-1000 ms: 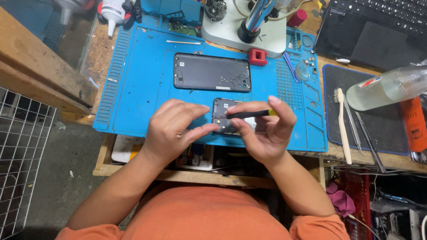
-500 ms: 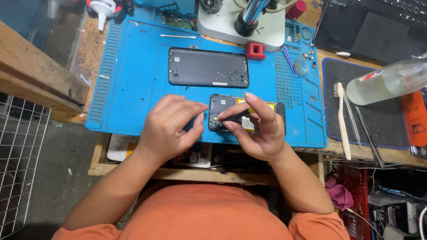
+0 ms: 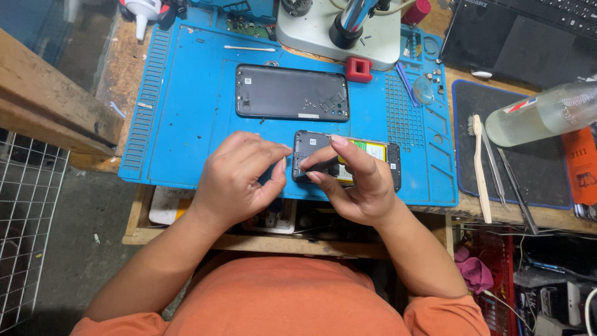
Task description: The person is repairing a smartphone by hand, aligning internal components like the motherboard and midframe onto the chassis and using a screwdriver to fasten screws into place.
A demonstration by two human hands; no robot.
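both hands pinch the opened phone (image 3: 348,163) at its near-left corner: left hand (image 3: 239,177) and right hand (image 3: 351,183) fingertips clamped there. likely light, stiff, fragile; hold by edges.

Blue mat (image 3: 186,112); dark grey back cover (image 3: 291,92); red block (image 3: 359,69); orange shirt (image 3: 292,298); yellow-green battery (image 3: 367,152).

Items shown, by count: two hands (image 3: 239,180) (image 3: 354,180); one opened phone (image 3: 373,163); one detached back cover (image 3: 291,92); one blue mat (image 3: 180,93); one black mat (image 3: 535,165); one toothbrush (image 3: 480,168); one clear bottle (image 3: 541,112); one red block (image 3: 359,69).
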